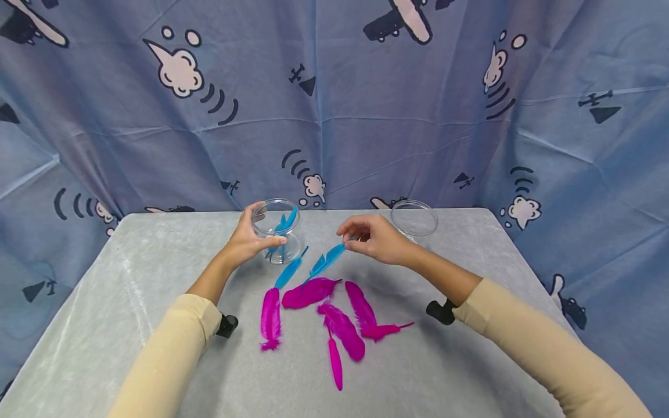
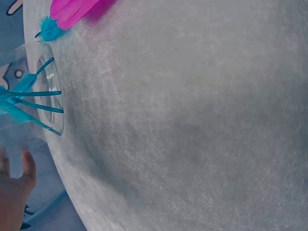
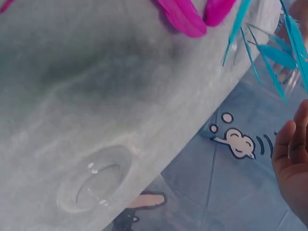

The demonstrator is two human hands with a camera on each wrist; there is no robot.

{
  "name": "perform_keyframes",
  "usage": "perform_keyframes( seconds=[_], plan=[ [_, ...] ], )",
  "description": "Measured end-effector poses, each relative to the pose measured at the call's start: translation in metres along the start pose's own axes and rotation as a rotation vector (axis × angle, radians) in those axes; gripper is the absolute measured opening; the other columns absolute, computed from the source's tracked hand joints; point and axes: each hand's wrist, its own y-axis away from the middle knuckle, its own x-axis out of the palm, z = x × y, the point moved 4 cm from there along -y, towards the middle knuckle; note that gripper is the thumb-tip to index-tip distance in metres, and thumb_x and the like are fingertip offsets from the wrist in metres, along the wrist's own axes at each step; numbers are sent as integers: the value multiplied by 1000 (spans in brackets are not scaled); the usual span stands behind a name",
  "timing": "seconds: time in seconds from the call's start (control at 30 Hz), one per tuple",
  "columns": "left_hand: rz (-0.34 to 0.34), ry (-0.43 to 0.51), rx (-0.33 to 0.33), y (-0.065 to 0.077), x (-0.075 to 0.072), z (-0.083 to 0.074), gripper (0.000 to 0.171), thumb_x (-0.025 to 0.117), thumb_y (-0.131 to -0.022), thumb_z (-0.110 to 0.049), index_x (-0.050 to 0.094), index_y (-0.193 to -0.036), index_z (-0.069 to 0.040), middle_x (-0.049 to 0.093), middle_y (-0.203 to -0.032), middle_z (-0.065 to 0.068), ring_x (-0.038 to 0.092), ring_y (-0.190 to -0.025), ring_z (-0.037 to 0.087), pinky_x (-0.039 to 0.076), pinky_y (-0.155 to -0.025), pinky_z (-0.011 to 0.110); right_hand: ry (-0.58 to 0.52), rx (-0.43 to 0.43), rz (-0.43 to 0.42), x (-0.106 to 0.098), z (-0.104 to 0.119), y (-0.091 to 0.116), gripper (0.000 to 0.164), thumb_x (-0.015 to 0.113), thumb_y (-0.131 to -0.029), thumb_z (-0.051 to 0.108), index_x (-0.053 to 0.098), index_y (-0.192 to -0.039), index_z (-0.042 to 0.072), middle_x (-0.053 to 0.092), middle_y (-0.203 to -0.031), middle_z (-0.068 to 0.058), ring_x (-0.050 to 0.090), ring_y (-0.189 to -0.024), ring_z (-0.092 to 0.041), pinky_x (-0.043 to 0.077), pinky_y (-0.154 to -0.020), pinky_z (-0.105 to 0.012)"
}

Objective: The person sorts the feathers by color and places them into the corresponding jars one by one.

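Note:
My left hand (image 1: 247, 239) grips a clear jar (image 1: 294, 247) at the table's back, thumb across its near side. Several blue feathers (image 2: 21, 84) stand in the jar, quills down. To the right of the jar, my right hand (image 1: 380, 239) pinches a blue feather (image 1: 328, 259) by its upper end; its quill slants down left, over a magenta feather (image 1: 312, 292). Between jar and held feather lies another blue feather (image 1: 290, 271), its lower end meeting a magenta feather (image 1: 270, 316). In the right wrist view, the right hand's fingers (image 3: 284, 137) are curled.
A second clear jar (image 1: 418, 231) stands at the back right, behind my right hand. More magenta feathers (image 1: 346, 332) lie loosely across the middle of the grey table (image 1: 407, 377). A blue patterned curtain (image 1: 345, 104) hangs behind the table's back edge.

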Motion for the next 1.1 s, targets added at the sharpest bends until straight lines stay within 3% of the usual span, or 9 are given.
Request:
perform_keyframes(
  seconds=[0.47,0.83,1.1],
  plan=[
    [-4,-1,-5,0,0,0,102,83,-82,-29,14,-157,-16,25,-159,14,24,-147,31,28,-115,56,-28,1,-192,-39,9,-26,19,68,-92,0,69,-111,-2,69,-96,-15,64,-82,-24,53,-72,-24],
    [1,4,3,0,0,-1,101,82,-83,-26,13,-157,-16,25,-158,15,24,-147,31,29,-114,56,-49,-23,-361,-52,23,-53,22,66,-92,-2,66,-114,-3,72,-95,-17,65,-82,-33,53,-72,-22],
    [0,-5,8,-1,-1,0,103,83,-82,-30,14,-157,-16,26,-158,14,25,-147,30,28,-115,56,-47,-18,-479,-52,29,-69,21,69,-91,1,68,-111,-2,74,-96,-16,70,-82,-22,56,-75,-25]
  ],
)
